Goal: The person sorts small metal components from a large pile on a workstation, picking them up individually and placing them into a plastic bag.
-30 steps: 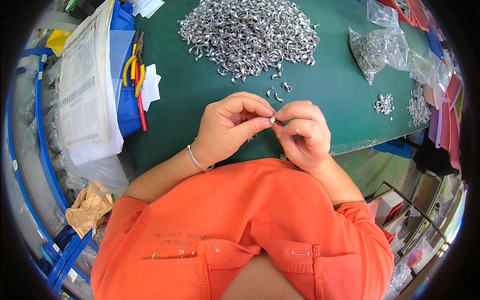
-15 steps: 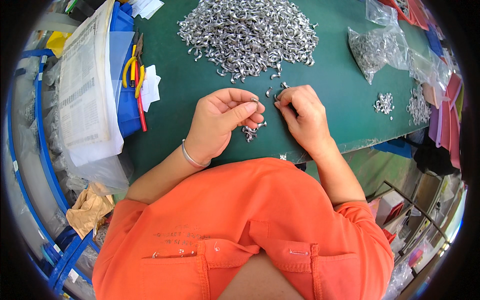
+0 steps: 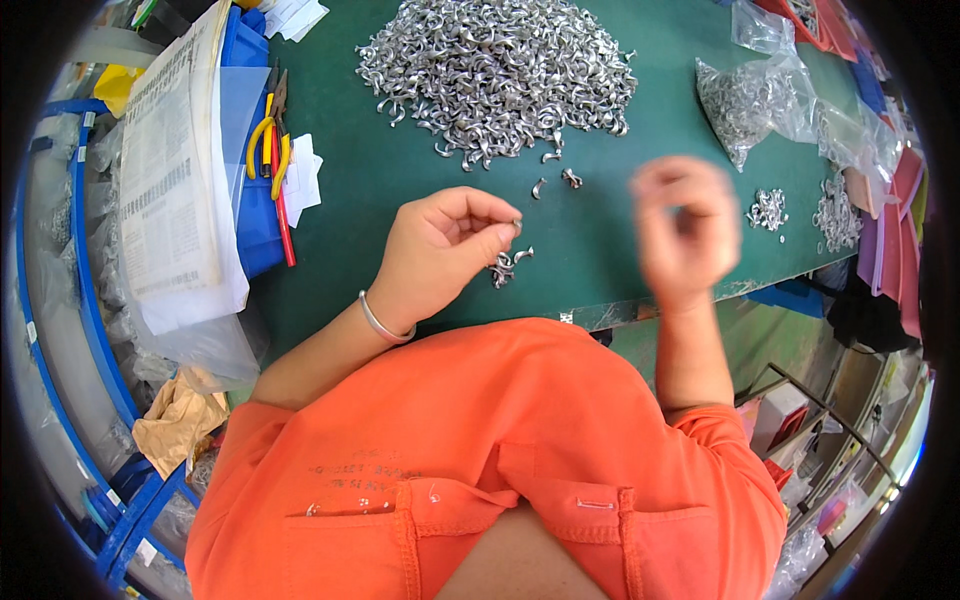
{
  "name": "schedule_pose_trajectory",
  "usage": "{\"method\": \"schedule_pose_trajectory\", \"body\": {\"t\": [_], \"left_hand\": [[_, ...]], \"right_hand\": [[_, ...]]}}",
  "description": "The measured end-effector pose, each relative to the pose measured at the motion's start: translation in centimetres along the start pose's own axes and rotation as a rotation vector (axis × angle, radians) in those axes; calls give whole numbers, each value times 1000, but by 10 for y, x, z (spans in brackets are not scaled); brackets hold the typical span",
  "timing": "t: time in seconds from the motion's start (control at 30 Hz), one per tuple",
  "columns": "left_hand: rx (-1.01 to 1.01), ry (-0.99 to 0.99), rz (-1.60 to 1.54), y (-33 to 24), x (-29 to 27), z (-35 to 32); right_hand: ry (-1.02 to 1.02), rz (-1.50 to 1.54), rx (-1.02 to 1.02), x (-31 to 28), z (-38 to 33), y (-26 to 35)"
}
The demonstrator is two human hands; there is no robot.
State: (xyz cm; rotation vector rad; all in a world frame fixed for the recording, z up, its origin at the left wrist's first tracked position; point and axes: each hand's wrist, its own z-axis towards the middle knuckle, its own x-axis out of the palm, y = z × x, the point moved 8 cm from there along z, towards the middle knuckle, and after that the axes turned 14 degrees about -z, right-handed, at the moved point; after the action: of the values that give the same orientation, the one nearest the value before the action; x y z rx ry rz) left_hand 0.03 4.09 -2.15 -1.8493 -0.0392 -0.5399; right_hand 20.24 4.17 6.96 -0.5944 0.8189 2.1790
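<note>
well, my left hand [image 3: 425,250] is just left of the frame's middle, thumb and forefinger closed in a pinch on a small bit [image 3: 516,227], mostly covered by the tips; something that tiny, i'd judge, leaves room for little more than two fingertips, and a light pinch at the end lets me see it. my right hand [image 3: 687,230] is right of the middle, over the table [image 3: 340,140], its thumb and forefinger bent into a loop with a gap inside; it is too blurred to tell if the tips meet or have hold of anything. the big pile [image 3: 500,75] of silvery curls fills the top centre, probably put there so that both hands can reach it while the near edge has room to work. just below it two strays lie apart, a single curl [image 3: 539,188] and a tiny clump [image 3: 571,179]. a few more curls make a cluster [image 3: 503,268] below my left fingertips, perhaps kept close so they don't mix with the pile. right of my right hand are a small heap [image 3: 767,209] and, beside it, a paler heap [image 3: 838,215], likely set apart because they are different parts. a clear bag [image 3: 750,100] of metal parts sits at the upper right, and yellow-handled pliers [image 3: 281,165] lie at the upper left, out of the way, it seems.
</note>
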Motion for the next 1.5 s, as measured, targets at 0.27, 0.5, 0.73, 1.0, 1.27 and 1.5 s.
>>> {"method": "schedule_pose_trajectory", "body": {"t": [0.27,0.5,0.73,1.0,1.27,1.5], "left_hand": [[403,198,779,-18,21,-3],[416,71,763,-22,29,22],[475,133,979,-13,39,31],[297,63,641,-16,29,32],[-88,76,-175,-1,23,27],[-37,-26,-99,-4,18,20]], "right_hand": [[-52,-852,383,-85,55,-137],[230,-154,62,27,16,-20],[407,14,189,59,-21,-16],[337,316,453,52,-23,-21],[187,445,180,41,-12,18],[20,301,344,6,2,-19]]}}
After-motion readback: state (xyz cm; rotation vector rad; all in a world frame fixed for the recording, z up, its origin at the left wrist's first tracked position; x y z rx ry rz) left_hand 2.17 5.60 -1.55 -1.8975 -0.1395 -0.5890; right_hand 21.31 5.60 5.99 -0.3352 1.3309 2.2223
